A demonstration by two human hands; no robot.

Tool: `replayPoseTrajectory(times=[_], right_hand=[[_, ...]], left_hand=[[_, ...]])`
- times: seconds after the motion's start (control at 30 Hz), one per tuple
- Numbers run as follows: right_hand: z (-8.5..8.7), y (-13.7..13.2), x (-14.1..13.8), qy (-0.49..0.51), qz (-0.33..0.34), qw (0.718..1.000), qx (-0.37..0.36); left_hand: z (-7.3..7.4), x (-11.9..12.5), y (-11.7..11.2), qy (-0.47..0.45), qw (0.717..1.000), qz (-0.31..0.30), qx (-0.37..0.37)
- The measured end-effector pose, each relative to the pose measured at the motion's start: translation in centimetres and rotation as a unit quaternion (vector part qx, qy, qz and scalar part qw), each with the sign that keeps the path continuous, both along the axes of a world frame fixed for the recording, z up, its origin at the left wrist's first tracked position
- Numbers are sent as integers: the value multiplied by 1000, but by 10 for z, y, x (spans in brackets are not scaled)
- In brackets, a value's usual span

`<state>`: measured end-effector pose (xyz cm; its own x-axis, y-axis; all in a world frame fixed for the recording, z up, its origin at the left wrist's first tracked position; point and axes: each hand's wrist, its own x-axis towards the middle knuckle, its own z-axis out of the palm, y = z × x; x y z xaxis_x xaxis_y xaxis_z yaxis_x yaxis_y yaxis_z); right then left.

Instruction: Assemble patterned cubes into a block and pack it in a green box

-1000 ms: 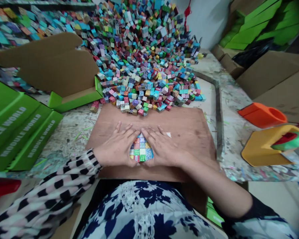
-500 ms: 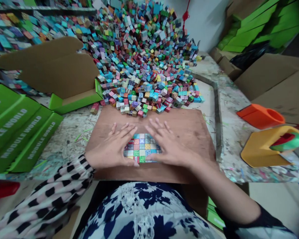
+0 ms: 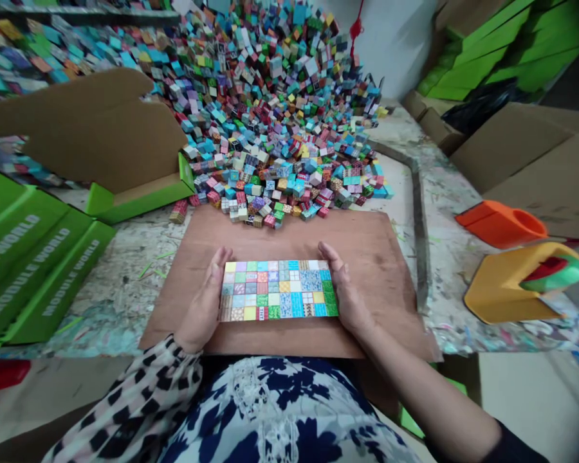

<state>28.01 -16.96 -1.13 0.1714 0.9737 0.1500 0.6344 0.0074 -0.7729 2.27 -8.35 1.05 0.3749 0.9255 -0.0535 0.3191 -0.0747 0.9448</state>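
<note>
A rectangle of small printed cubes (image 3: 280, 290), packed edge to edge in several rows, lies on a brown wooden board (image 3: 270, 341). Against its left end rests my left hand (image 3: 205, 305), turned on edge with the fingers stretched forward. My right hand (image 3: 350, 292) lies along the opposite end in the same way, fingers extended. Neither hand has its fingers wrapped around a cube. The cubes' patterned tops are in full sight between the palms. How hard the palms press cannot be told.
A large heap of loose cubes (image 3: 280, 116) rises behind the board. On the left stand green boxes (image 3: 53, 270) and an open cardboard box (image 3: 139, 196). To the right are an orange scoop-like piece (image 3: 502, 222), a yellow holder (image 3: 492, 289) and a raised strip (image 3: 421, 231).
Both hands have moved from over the cubes outward to the two ends, turning from palm-down to on edge. The whole cube rectangle now shows. The view has shifted slightly.
</note>
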Motion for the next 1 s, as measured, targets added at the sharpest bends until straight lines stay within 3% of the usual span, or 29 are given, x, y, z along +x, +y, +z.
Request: replayPoseTrajectory(times=[0.2, 0.57, 0.8, 0.9, 1.0], right_hand=[[-1, 0, 1, 66, 3, 997, -30], [9, 1, 0, 93, 15, 995, -39], [14, 6, 4, 105, 43, 993, -38], [25, 6, 6, 34, 69, 995, -63], [40, 5, 4, -112, 106, 985, -76]], left_hand=[[-8, -1, -1, 40, 999, -11, 31], [0, 3, -5, 39, 999, -10, -8], [1, 9, -4, -98, 991, 16, -85], [1, 9, -3, -113, 990, 12, -85], [2, 7, -2, -88, 994, 4, -72]])
